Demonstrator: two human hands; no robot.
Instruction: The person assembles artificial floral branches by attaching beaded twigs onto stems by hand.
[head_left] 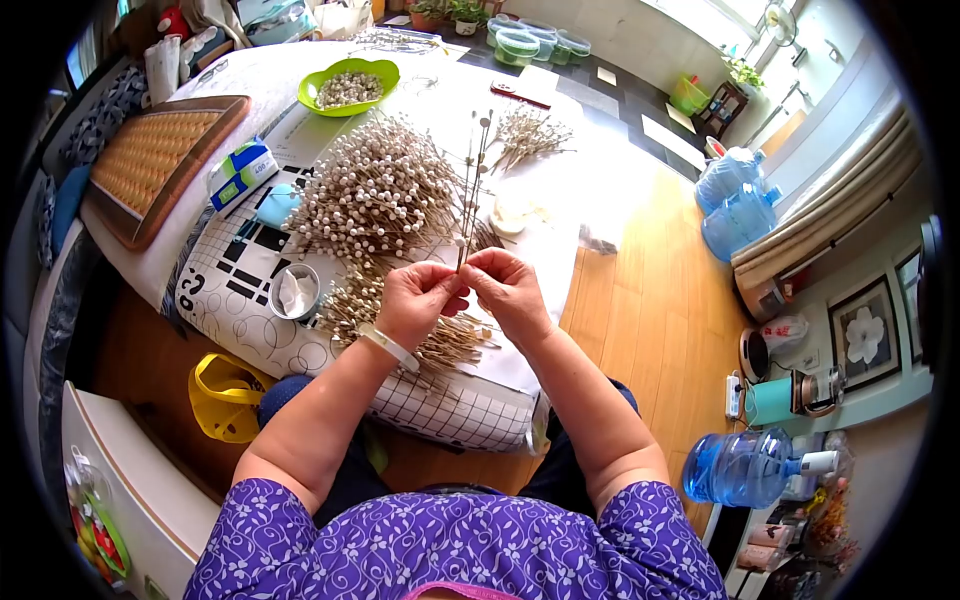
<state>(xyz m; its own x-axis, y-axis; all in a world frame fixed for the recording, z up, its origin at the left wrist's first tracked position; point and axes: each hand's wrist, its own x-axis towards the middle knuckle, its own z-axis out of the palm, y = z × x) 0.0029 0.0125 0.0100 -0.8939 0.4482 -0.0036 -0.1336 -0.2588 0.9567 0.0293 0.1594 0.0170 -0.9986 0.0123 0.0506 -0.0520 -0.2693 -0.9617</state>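
Several thin brown stems tipped with small round buds (pixel 474 180) stand upright between my hands. My left hand (pixel 418 302) pinches them near their lower ends, and my right hand (pixel 508 298) closes on the same spot with thumb and fingertips. Just beyond my left hand lies a large heap of white-beaded stems (pixel 370 190). A looser pile of stems (pixel 440 340) spreads under my left wrist. Further back rests a small bunch of stems (pixel 525 135). To the right of the held stems sits a cream-coloured roll (pixel 510 215).
A green bowl (pixel 390 75) of beads is at the back of the covered table (pixel 225 275). Left of the heap are a tissue pack (pixel 243 172) and a small white tub (pixel 295 312). A yellow bag (pixel 222 398) hangs low left. Water bottles (pixel 740 468) stand right.
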